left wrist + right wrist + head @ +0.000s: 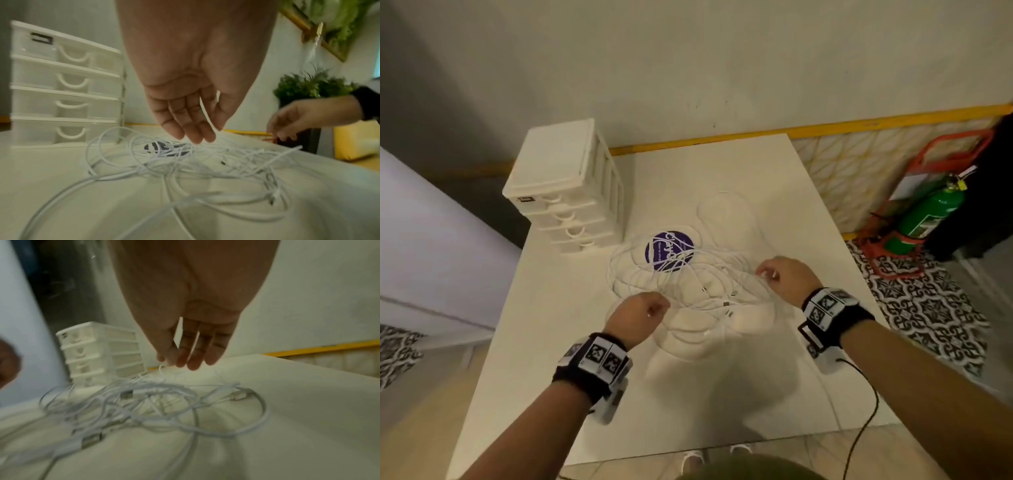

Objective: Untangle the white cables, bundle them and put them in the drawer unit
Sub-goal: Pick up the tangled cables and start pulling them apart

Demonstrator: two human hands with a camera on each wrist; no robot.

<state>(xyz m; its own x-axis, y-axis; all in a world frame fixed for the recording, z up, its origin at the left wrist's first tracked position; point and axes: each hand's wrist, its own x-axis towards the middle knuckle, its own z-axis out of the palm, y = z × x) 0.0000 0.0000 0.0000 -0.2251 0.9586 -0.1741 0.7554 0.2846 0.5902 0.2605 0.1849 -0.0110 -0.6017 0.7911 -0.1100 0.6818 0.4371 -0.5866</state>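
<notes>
While drawer unit (566,192) looks shut, cables (688,284) tangled beside it

Bare table (791,377) right of cables (688,284)

White cables (688,291), white drawer unit (566,185), purple round sticker (669,250)

Head view looks down from above; wrist views (both close, low) share the cables (185,164).
</notes>
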